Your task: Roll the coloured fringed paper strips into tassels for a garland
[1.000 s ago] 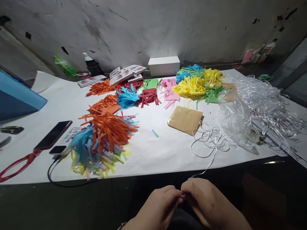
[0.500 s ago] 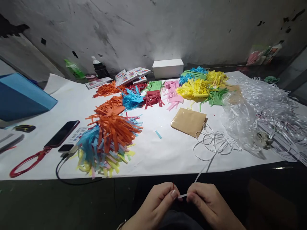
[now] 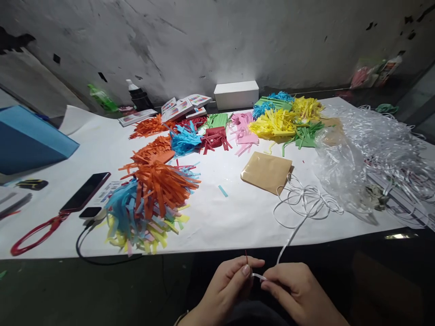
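Near the bottom centre, in front of the table's edge, my left hand [image 3: 233,281] pinches a thin red strand [image 3: 246,257] that stands up from its fingertips. A white ribbon [image 3: 284,248] runs from a loose tangle on the table down to my right hand [image 3: 288,285], whose thumb and fingers are closed on it. A short piece of that ribbon bridges the gap between both hands. What lies inside my left palm is hidden. Behind the hands, a brown packet [image 3: 268,172] lies beside the tangled ribbon.
Orange fringed paper [image 3: 163,183] lies on the left over blue and yellow strips. Yellow tassels [image 3: 275,124] and a white box [image 3: 237,95] stand further back. Clear plastic [image 3: 340,167] is on the right. A phone [image 3: 85,192] and a blue folder [image 3: 30,138] are at the left.
My left index finger has stretched out towards the right hand. The ribbon between the hands now bends in a small arc. The view has shifted slightly.
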Demonstrator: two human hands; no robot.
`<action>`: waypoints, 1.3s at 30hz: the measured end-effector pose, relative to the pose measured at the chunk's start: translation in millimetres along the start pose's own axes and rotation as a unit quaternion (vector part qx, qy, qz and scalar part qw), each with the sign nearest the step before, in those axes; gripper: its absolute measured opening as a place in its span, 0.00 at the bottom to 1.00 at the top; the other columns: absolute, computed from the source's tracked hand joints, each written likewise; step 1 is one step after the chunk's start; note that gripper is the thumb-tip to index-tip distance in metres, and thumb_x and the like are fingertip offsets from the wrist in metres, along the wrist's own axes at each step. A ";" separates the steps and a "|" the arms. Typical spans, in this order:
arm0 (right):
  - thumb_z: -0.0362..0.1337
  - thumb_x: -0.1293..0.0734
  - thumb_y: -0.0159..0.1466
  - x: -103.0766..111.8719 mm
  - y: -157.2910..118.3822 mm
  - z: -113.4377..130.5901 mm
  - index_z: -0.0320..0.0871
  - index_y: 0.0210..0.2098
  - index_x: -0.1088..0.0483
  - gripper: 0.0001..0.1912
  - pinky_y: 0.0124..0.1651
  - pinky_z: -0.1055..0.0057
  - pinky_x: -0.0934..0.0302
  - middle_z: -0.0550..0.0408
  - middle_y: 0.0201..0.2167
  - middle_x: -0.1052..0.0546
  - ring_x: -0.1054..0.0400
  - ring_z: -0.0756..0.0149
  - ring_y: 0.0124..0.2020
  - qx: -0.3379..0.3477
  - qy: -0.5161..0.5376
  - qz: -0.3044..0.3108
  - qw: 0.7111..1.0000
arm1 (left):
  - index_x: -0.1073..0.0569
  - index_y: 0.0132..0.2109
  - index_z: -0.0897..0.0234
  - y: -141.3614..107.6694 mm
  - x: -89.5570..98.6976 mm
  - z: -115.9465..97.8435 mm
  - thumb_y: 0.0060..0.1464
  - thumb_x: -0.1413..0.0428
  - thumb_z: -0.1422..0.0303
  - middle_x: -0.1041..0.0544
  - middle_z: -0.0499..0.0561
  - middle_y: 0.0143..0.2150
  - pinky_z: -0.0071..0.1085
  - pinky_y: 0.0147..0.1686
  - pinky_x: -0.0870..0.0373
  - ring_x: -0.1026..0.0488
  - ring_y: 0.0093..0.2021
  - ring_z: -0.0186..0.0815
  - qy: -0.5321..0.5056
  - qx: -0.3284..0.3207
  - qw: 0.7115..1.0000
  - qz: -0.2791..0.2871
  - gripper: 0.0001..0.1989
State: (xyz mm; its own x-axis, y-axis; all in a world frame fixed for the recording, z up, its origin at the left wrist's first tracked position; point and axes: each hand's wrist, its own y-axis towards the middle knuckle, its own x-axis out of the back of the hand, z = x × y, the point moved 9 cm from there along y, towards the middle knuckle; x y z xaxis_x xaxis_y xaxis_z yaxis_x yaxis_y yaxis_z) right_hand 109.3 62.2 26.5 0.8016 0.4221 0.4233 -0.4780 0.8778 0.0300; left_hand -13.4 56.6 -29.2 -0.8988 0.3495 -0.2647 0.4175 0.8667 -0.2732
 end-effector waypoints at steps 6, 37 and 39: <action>0.40 0.39 0.71 10.0 2.9 -5.4 0.45 0.32 0.26 0.14 0.34 0.77 0.38 0.58 0.28 0.22 0.27 0.69 0.30 -0.024 0.056 -0.059 0.996 | 0.21 0.44 0.63 -2.6 -7.3 -19.8 0.68 0.53 0.56 0.26 0.51 0.33 0.27 0.32 0.37 0.34 0.31 0.34 0.249 -0.049 0.967 0.033 0.20; 0.36 0.40 0.72 3.8 -23.0 27.6 0.47 0.37 0.25 0.13 0.26 0.74 0.44 0.61 0.20 0.28 0.35 0.72 0.20 0.206 -0.088 -0.184 0.957 | 0.21 0.35 0.69 8.4 -0.5 13.0 0.52 0.35 0.52 0.26 0.47 0.23 0.20 0.18 0.39 0.34 0.18 0.25 -0.077 0.049 0.995 -0.037 0.21; 0.37 0.42 0.73 3.8 -25.0 31.6 0.47 0.36 0.25 0.15 0.24 0.72 0.47 0.62 0.18 0.29 0.38 0.72 0.18 0.237 -0.108 -0.206 0.943 | 0.21 0.34 0.69 9.5 -1.1 14.7 0.50 0.33 0.54 0.24 0.47 0.22 0.20 0.17 0.37 0.32 0.16 0.26 -0.129 0.043 0.990 -0.036 0.19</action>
State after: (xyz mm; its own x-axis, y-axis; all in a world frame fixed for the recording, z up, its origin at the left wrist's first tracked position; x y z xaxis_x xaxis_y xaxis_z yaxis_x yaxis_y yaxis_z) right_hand 113.0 34.7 56.0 0.8871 -0.0338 0.4603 -0.2893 0.7365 0.6115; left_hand -6.5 59.2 -45.2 -0.8672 0.1751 -0.4661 0.3730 0.8485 -0.3754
